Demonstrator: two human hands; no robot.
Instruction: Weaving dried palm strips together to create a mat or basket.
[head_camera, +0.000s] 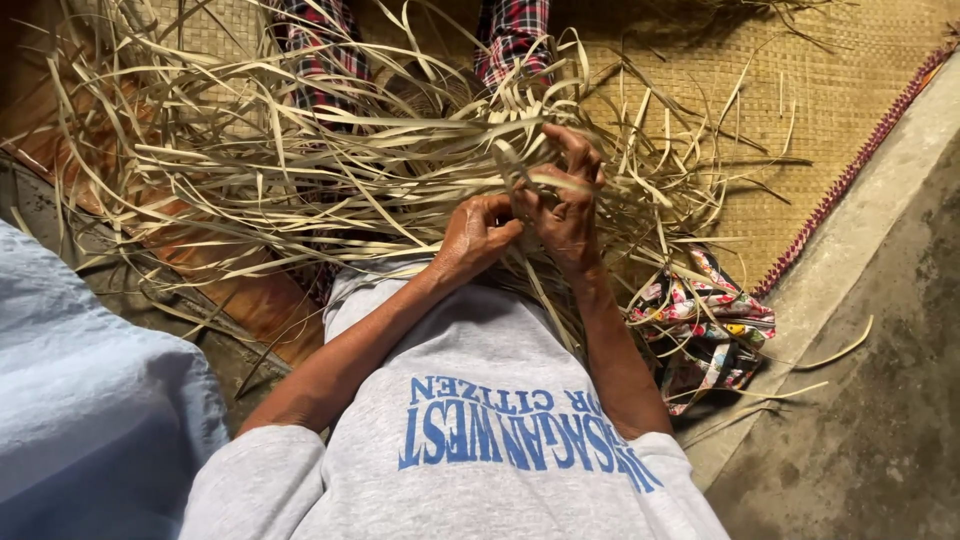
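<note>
Left hand (478, 232) and right hand (562, 205) touching, fingers curled closed around dried palm-leaf strips (330, 165) fanning beyond both hands, woven mat (800, 90) beneath, floral cloth (710, 330) near right forearm.

- Both hands, left hand (478, 232) and right hand (562, 205), pinch pale dried leaf strips (300, 170) together.
- The strips spread over a woven mat (800, 90).
- A floral cloth (705, 330) lies just right of the strips.

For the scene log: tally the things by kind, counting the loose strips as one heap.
Hands, left and right: 2
Heap of pale dried leaf strips: 1
Woven mat: 1
Flowered cloth bundle: 1
Pale blue cloth: 1
Total: 6
</note>
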